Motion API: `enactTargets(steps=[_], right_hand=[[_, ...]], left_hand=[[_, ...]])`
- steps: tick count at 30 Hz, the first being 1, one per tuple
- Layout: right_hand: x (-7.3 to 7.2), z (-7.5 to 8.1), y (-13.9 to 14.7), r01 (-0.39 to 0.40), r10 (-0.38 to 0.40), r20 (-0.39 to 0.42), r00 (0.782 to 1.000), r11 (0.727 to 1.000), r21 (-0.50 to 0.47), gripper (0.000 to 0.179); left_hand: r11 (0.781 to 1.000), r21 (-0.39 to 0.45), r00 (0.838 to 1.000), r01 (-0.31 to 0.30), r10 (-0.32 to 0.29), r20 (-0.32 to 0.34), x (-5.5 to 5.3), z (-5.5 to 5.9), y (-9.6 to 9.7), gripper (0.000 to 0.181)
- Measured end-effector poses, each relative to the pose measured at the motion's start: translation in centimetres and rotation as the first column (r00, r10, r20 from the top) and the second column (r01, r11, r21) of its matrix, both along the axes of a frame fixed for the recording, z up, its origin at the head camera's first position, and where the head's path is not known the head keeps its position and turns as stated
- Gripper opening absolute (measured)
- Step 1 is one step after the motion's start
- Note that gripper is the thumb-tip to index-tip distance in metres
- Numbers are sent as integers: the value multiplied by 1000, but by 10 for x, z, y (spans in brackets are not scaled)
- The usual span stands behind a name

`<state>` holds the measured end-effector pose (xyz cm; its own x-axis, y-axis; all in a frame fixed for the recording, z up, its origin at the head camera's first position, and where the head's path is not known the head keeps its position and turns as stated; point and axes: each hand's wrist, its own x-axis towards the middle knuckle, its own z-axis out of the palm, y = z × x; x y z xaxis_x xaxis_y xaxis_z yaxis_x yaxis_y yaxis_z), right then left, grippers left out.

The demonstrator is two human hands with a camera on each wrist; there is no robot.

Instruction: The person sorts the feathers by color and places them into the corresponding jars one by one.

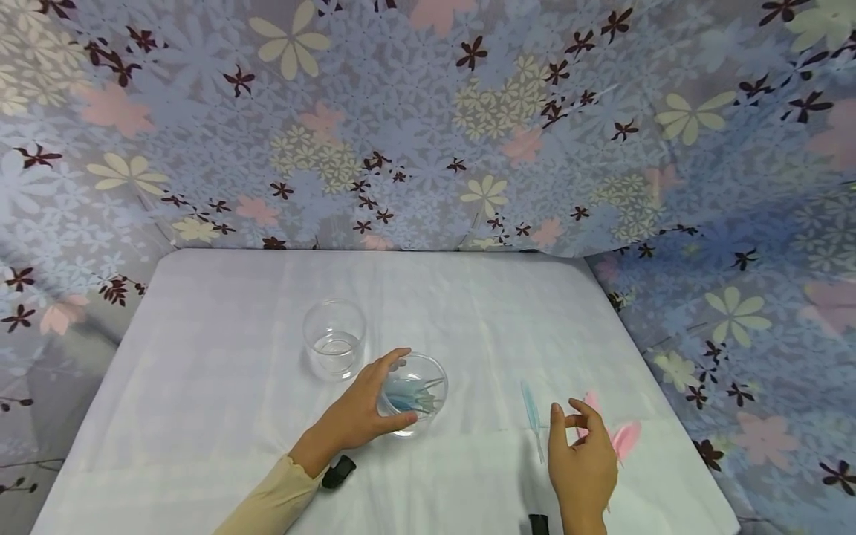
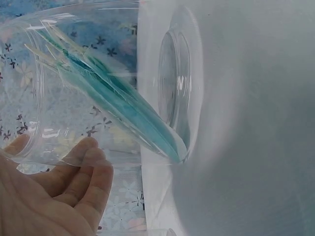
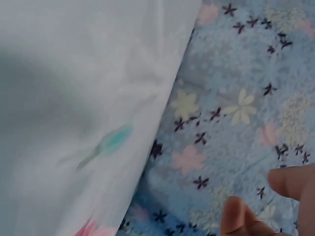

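Observation:
My left hand (image 1: 364,409) holds a clear glass cup (image 1: 444,386) from its left side, thumb and fingers spread round it near the rim. Inside the cup leans a bunch of teal feathers (image 2: 113,103), quill tips toward the opening. Toward the right of the table my right hand (image 1: 583,461) hovers with thumb and fingers apart and nothing between them. Just left of it lies a single light blue feather (image 1: 531,412), also visible in the right wrist view. Pink feathers (image 1: 626,440) lie beside and partly behind the right hand.
A second clear glass (image 1: 334,327) stands behind and left of the held cup. White cloth (image 1: 221,357) covers the table. Floral fabric (image 1: 414,134) hangs behind it and along the right side. Black wrist gear (image 1: 339,472) shows beside the left wrist.

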<state>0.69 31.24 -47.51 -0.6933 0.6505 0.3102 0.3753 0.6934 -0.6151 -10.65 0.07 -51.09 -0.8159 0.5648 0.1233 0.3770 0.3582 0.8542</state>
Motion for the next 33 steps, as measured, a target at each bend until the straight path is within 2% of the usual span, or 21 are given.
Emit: enactTargets(steps=[4,7,11,23,29,33], right_hand=[[10,-4,10,76,-71,157,985,997,-24,44],[17,-9,13,79,-58,269,961,995,-68,43],[23,-14,14,63,-19,356,934,992,-113,41],[25,-27,16,41,-2,435,901,996,-79,36],[27,-29,18,-1,49,492,869,995,-98,41],[26,-29,18,-18,64,510,858,995,-94,42]], left_hand=[[1000,-5,1000,0,0,18,1,0,0,91],[1000,-5,1000,-1,1,11,0,1,0,91],[1000,0,1000,-2,2,-1,0,1,0,91],[1000,5,1000,-2,2,20,2,-1,1,91],[1000,-4,1000,0,0,24,2,0,1,91],[1000,-12,1000,-4,4,14,1,1,1,92]])
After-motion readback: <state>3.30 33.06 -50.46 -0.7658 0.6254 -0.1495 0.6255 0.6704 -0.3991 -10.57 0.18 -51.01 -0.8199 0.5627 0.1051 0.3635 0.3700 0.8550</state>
